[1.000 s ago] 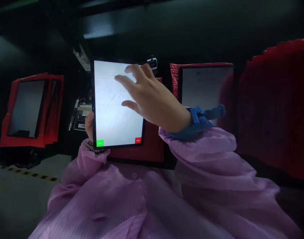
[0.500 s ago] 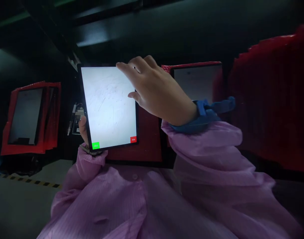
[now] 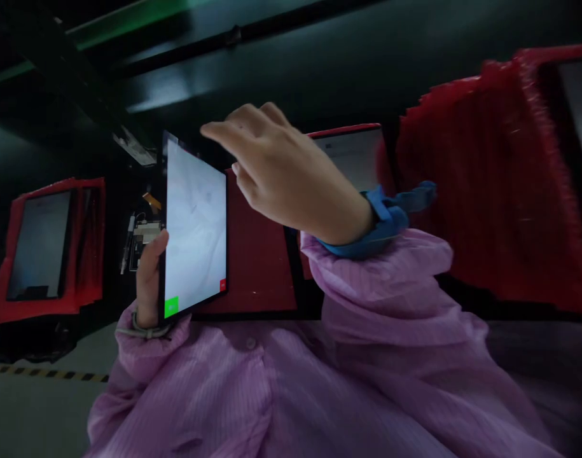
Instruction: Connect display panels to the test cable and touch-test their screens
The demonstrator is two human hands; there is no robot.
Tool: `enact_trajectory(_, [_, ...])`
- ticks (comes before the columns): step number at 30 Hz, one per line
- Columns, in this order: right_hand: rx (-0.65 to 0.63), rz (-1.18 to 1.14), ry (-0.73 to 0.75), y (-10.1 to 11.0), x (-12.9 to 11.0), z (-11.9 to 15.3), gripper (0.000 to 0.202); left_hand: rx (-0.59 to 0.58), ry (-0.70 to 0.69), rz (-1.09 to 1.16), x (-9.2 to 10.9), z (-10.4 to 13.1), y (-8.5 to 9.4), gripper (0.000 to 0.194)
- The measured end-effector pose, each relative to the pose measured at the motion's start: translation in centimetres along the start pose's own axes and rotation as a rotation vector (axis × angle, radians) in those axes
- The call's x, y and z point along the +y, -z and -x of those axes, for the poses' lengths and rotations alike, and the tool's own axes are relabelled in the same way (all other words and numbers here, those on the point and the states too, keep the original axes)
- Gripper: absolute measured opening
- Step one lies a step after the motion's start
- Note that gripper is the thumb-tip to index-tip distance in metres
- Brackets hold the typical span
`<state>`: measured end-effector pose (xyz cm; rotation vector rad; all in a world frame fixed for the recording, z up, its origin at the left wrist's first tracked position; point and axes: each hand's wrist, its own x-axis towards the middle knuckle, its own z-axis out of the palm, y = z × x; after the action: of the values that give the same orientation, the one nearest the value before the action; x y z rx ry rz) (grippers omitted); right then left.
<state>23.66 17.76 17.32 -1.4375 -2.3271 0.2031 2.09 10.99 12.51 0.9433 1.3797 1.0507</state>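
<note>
My left hand (image 3: 150, 273) grips a tablet (image 3: 195, 222) by its left side, with the thumb at the frame; the other fingers are hidden behind it. The tablet stands tilted, its screen lit white with a green box at the lower left corner and a red box at the lower right. My right hand (image 3: 276, 172) hovers at the upper right of the tablet, holding nothing that I can see. Its index finger is stretched out and the thumb is apart from it. A blue strap (image 3: 386, 219) is round the right wrist.
At the left, a dark panel (image 3: 40, 245) lies on red sheets (image 3: 88, 280). A pen (image 3: 127, 242) and a small circuit board (image 3: 142, 238) lie beside the tablet. Another panel (image 3: 355, 159) is behind my right arm. Stacked red sleeves (image 3: 472, 178) stand at the right.
The tablet has turned about its left side, so its screen now shows at a steep angle. My right hand has come off the tablet's edge and moved slightly left in view.
</note>
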Motion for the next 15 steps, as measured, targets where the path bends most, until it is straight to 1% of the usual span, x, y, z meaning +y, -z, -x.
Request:
enact_trajectory(2, [0.011,-0.004,0.087,-0.7,-0.4,-0.1,0.067,-0.052,0.104,0.104,0.5,0.3,-1.6,0.03])
enact_trajectory(3, [0.016,-0.008,0.133,-1.0,-0.5,0.0,0.069,-0.092,0.127,0.161,0.6,0.3,-2.3,0.03])
enact_trajectory(5, [0.007,-0.021,0.199,-1.6,-0.5,0.1,0.067,-0.178,0.068,0.165,0.5,0.3,-3.5,0.033])
enact_trajectory(7, [-0.016,-0.036,0.214,-2.0,-0.6,0.3,0.06,-0.222,-0.016,0.11,0.2,0.2,-4.2,0.037])
enact_trajectory(8, [-0.025,-0.04,0.206,-2.1,-0.6,0.4,0.058,-0.24,-0.059,0.082,0.1,0.2,-4.4,0.04])
enact_trajectory(10, [-0.03,-0.041,0.183,-2.2,-0.6,0.7,0.058,-0.248,-0.175,0.062,-0.3,0.3,-4.1,0.054])
enact_trajectory(11, [-0.026,-0.039,0.177,-2.2,-0.6,0.8,0.059,-0.211,-0.26,0.047,-0.5,0.3,-3.7,0.061])
enact_trajectory(12, [-0.019,-0.039,0.175,-2.2,-0.6,0.9,0.061,-0.137,-0.358,0.0,-0.8,0.3,-3.0,0.063])
enact_trajectory(13, [-0.012,-0.039,0.175,-2.3,-0.6,1.0,0.063,-0.024,-0.457,-0.095,-1.2,0.4,-2.1,0.059])
enact_trajectory(14, [-0.007,-0.04,0.172,-2.3,-0.7,1.1,0.065,0.124,-0.547,-0.234,-1.7,0.3,-0.9,0.051])
enact_trajectory(15, [-0.005,-0.039,0.164,-2.4,-0.8,1.1,0.067,0.267,-0.6,-0.419,-2.2,0.2,0.3,0.041])
